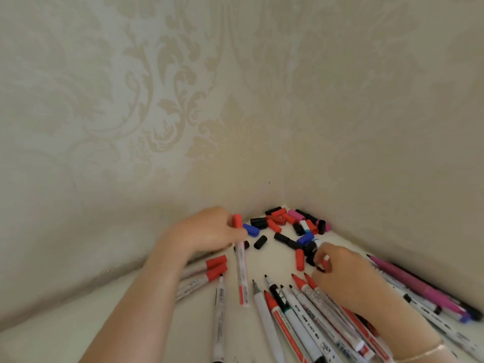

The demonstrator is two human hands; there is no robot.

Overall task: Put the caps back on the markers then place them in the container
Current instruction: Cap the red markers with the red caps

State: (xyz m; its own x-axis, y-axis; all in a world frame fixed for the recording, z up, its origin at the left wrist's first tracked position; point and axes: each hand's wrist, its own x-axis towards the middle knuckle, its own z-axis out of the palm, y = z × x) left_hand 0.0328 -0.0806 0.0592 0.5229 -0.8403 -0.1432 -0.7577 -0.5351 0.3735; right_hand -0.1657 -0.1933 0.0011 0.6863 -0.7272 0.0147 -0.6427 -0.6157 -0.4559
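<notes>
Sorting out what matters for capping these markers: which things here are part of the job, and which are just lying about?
Part of the job:
red-capped marker held by the left hand
loose caps
uncapped markers
capped red markers
right hand among the caps

Just there:
patterned wall
bracelet

No container is in view.

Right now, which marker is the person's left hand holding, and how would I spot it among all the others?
Start at the corner where the two papered walls meet, by the pile of loose caps. Left of it, the left hand grips a red-capped marker. It lies alone, its cap raised toward the wall, and it alone is held.
</notes>
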